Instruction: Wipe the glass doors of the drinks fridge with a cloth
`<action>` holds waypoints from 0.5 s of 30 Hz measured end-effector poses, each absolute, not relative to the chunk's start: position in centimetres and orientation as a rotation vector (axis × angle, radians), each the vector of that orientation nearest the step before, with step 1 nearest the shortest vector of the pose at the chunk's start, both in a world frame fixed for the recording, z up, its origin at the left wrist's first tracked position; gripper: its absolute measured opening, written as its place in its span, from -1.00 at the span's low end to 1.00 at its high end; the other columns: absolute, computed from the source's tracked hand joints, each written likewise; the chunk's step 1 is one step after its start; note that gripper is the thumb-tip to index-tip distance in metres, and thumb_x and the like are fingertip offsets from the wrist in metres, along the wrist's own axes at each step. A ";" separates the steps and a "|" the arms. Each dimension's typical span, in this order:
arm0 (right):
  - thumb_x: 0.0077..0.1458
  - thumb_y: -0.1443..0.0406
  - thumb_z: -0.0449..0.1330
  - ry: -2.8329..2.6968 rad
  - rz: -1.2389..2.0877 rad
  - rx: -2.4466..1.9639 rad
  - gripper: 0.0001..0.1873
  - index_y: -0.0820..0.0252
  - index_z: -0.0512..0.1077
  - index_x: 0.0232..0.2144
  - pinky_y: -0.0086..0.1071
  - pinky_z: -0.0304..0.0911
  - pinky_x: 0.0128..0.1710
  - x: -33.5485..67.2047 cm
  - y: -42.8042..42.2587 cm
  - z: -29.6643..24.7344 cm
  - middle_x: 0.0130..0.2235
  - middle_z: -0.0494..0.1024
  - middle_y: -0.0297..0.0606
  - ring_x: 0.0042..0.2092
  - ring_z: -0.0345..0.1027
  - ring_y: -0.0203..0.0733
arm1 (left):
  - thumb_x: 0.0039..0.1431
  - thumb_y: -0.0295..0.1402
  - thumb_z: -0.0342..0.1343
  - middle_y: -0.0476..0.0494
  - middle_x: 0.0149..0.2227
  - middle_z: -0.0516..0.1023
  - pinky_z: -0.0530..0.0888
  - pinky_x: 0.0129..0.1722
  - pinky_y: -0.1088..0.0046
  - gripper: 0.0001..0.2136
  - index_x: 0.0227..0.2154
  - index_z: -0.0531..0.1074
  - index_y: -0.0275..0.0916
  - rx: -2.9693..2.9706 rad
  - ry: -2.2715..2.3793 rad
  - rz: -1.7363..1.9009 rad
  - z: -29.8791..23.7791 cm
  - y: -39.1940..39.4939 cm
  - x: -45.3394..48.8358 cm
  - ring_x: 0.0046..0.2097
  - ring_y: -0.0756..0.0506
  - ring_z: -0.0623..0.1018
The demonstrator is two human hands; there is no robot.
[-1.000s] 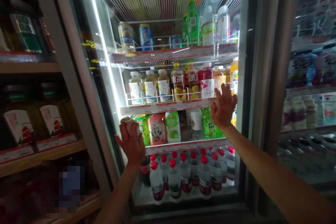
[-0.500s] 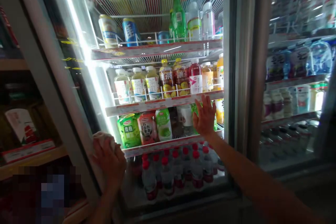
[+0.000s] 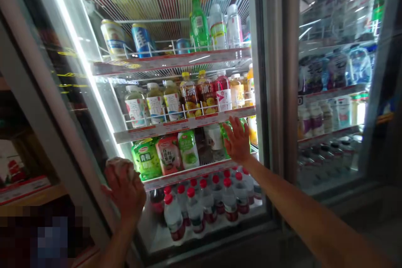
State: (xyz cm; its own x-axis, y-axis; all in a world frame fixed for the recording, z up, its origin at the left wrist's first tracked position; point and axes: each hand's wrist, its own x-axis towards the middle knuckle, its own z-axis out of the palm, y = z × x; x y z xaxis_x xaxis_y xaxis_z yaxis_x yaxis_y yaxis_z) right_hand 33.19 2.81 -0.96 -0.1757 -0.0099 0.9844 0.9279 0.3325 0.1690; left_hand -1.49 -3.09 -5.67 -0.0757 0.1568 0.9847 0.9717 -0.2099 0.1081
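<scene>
My left hand [image 3: 124,190] holds a crumpled, pale cloth [image 3: 119,164] at the left side of a lit drinks fridge, near the door's frame. The cloth lies under the fingers, partly hidden by them. My right hand [image 3: 237,141] is open, fingers spread, raised in front of the fridge's lower shelves. Behind it is a green package [image 3: 225,132], mostly covered by the hand. Whether the right palm touches glass I cannot tell. Green pouches [image 3: 146,158] and a red pouch [image 3: 168,153] stand on the shelf between my hands.
Tea bottles [image 3: 172,102] line the middle shelf edge [image 3: 185,124]. Cans [image 3: 141,39] and a green bottle [image 3: 199,25] stand above. Red-capped water bottles [image 3: 195,209] fill the bottom. A metal post [image 3: 281,71] separates a second drinks fridge [image 3: 333,134] at right.
The view has shifted, so the fridge and shelves sit further left. My left hand and the cloth appear slightly further left; my right hand stays spread in front of the same shelf.
</scene>
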 end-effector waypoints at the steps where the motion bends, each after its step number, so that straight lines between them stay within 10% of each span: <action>1: 0.16 0.25 -0.08 -1.482 -1.066 -0.881 -0.45 0.15 0.06 0.20 -0.04 -0.25 0.26 33.2 2.8 -1.1 0.29 0.03 -0.13 0.33 -0.27 -0.11 | 0.19 -0.39 -0.04 -0.34 0.32 -0.15 -0.10 0.15 -0.23 -0.49 0.20 0.02 -0.16 -1.392 -1.293 -1.391 -5.7 -3.1 -1.0 0.30 -0.34 -0.03; 8: 0.15 0.26 -0.07 -1.490 -1.041 -0.905 -0.46 0.14 0.09 0.19 -0.02 -0.25 0.26 33.1 3.0 -1.2 0.28 0.05 -0.15 0.33 -0.25 -0.10 | 0.15 -0.47 0.00 -0.24 0.28 0.04 -0.11 0.25 0.06 -0.64 0.03 0.30 -0.13 -1.744 -0.885 -1.084 -6.5 -1.1 9.9 0.31 -0.16 0.00; 15: 0.15 0.25 -0.08 -1.484 -1.058 -0.894 -0.46 0.16 0.09 0.19 -0.02 -0.24 0.25 33.1 3.1 -1.2 0.28 0.06 -0.12 0.33 -0.26 -0.10 | 0.17 -0.40 -0.01 -0.36 0.28 0.01 -0.09 0.20 -0.09 -0.57 0.12 0.20 -0.21 -1.420 -1.169 -1.393 -2.8 -1.5 3.7 0.30 -0.25 0.04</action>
State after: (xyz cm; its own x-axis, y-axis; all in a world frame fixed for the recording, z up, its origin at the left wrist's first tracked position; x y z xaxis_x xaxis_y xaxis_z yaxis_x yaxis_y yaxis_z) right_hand 33.11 3.11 -1.19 -0.1635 -0.0024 0.9865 0.9319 0.3277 0.1552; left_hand 3.70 -1.53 -2.77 -0.0384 0.0740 0.9965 0.9685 -0.2427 0.0553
